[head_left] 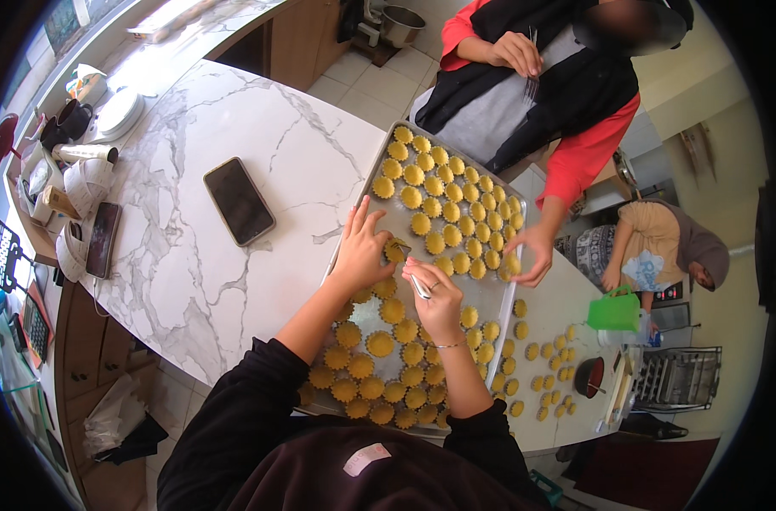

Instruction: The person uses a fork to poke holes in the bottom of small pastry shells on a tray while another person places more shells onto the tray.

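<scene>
Pinched in the fingers of my left hand [362, 251] is a small yellow tart shell [395, 247] with a fluted edge. My right hand [435, 298] grips a fork [418, 287] by its handle, and the tines reach to that shell. Both hands are over a large metal baking tray [486, 295]. Rows of fluted tart shells [380, 343] fill its near part, around a bare patch, and more tart shells [432, 208] stand at the far end.
Across the tray a co-worker's hand [517, 55] holds another fork [532, 85]; their other hand [537, 253] touches a shell at the tray's edge. A phone [239, 202] lies on the marble table [303, 136]. Loose shells [547, 351], a dark bowl [589, 376] and a green container [615, 310] are to the right.
</scene>
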### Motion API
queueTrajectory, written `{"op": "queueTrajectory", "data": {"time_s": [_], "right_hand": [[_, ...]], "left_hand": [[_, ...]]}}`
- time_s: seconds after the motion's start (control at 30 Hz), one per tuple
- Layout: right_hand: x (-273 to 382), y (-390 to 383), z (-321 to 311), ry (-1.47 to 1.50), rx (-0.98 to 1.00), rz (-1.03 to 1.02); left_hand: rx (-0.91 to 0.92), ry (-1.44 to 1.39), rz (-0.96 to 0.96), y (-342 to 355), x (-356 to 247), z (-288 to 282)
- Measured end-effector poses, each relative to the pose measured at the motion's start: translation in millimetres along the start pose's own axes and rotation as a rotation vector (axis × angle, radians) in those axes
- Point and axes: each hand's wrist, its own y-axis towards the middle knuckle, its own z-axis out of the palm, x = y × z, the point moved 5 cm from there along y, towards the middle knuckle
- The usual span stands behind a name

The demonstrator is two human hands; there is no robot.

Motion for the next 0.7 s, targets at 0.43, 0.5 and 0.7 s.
{"op": "queueTrajectory", "data": {"time_s": [0.43,0.5,0.7], "right_hand": [[5.8,-1.6,-12.9,0.045,-0.060,0.038],[6.8,-2.6,-9.3,0.031,-0.053,0.023],[6.5,-4.1,-1.5,0.003,-0.001,0.026]], "left_hand": [[0.015,-0.012,0.001,1.0,-0.5,-0.7],[0.007,-0.025,-0.001,0.5,0.4,0.2],[-0.012,-0.045,-0.004,0.2,-0.9,0.3]]}}
